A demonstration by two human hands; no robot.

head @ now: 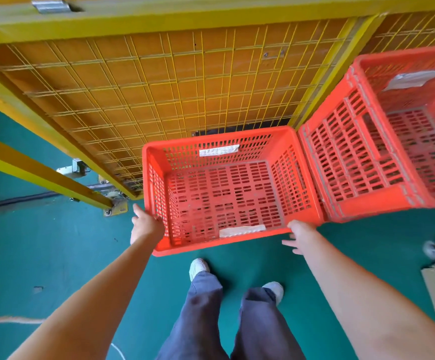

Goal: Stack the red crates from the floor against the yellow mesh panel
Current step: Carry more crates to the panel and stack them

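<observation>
Here my left grip (146,226) touches the near left corner of the red crate (226,193); whether its fingers curl round the rim I cannot tell. My right grip (302,236) is released, fingers spread, just beside the near right corner. The crate sits against the yellow mesh panel (159,94), beside a red crate stack (367,152).

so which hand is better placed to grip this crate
Probably left: left hand lies against the red crate at its left corner; right hand is spread open beside the right corner.
</observation>
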